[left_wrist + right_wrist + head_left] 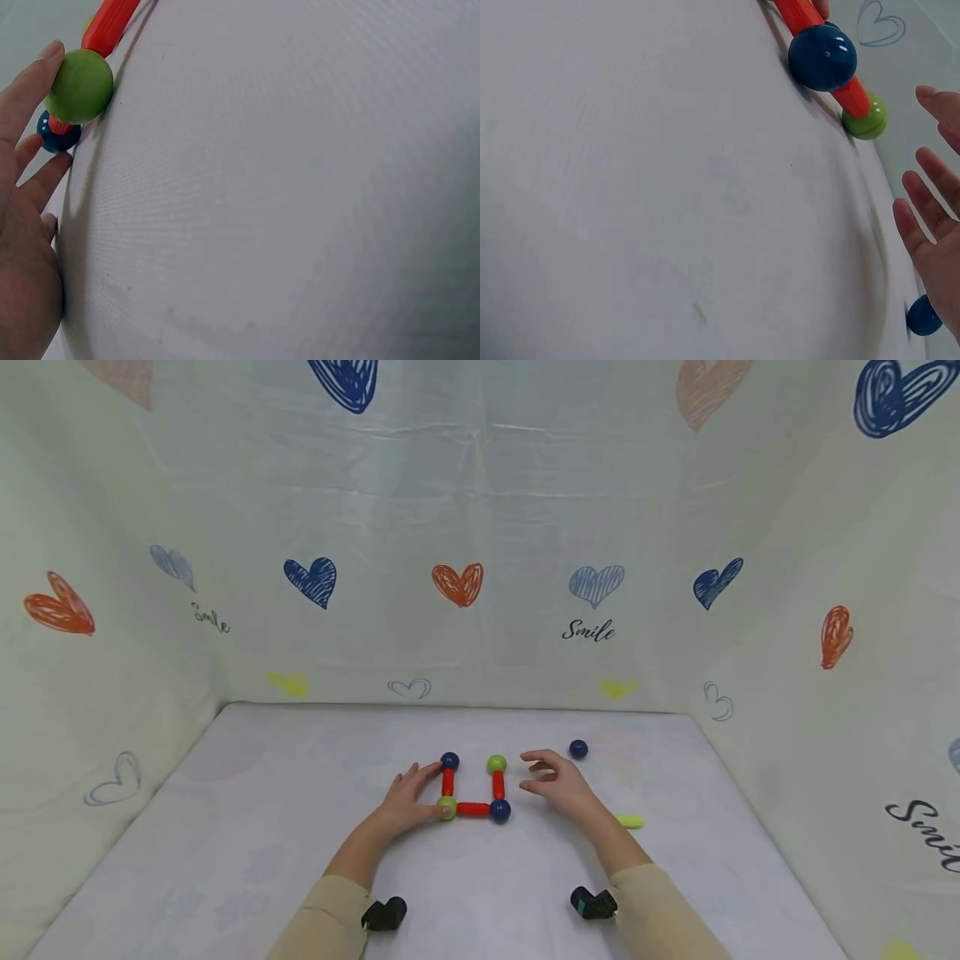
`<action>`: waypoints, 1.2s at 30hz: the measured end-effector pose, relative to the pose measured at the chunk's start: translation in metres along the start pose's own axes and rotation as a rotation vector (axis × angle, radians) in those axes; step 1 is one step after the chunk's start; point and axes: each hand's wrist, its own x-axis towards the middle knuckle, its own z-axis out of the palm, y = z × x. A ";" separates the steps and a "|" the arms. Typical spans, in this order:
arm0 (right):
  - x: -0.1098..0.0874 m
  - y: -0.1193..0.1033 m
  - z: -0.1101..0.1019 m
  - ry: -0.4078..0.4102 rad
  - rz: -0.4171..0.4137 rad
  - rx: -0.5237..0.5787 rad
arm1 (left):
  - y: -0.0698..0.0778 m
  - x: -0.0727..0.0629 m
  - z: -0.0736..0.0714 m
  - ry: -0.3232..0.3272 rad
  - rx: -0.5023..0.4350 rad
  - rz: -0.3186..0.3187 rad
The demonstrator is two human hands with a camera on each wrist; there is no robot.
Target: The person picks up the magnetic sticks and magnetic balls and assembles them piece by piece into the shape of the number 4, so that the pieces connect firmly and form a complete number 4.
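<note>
1. The U-shaped, red-rod, blue-and-green-ball plastic frame [473, 810] is clasped on the desk [225, 852] by the left hand [405, 807].
2. Nothing is held by the right hand [559, 784], fingers apart.
3. Assembly seems underway; the yellow-green rod [632, 821] may be needed next.

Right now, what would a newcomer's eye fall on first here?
Most likely the U-shape of red rods, green balls and blue balls in the middle of the pale table, open at its far side. Next, the left hand touching the U-shape's left side, and the right hand just right of it, holding nothing. A loose blue ball also stands out beyond the right hand.
</note>
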 end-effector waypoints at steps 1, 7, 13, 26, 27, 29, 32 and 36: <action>-0.002 0.000 -0.002 0.001 -0.008 -0.008 | 0.000 0.000 0.000 0.001 -0.001 0.002; -0.018 -0.002 -0.018 -0.015 -0.038 -0.039 | -0.002 0.000 0.001 -0.004 0.001 0.011; -0.032 0.000 -0.035 0.007 -0.084 -0.090 | -0.003 0.000 0.000 -0.016 0.001 0.027; -0.059 0.018 -0.068 0.070 -0.109 -0.218 | 0.001 -0.001 -0.001 -0.008 0.033 0.009; -0.061 0.020 -0.070 0.072 -0.107 -0.231 | 0.001 -0.001 -0.001 -0.007 0.032 0.009; -0.064 0.024 -0.074 0.073 -0.110 -0.260 | 0.002 -0.001 -0.001 -0.007 0.031 0.012; -0.068 0.028 -0.080 0.083 -0.106 -0.289 | 0.002 -0.002 -0.001 -0.008 0.027 0.015; -0.072 0.031 -0.088 0.074 -0.075 -0.332 | 0.001 -0.002 -0.001 -0.009 0.026 0.006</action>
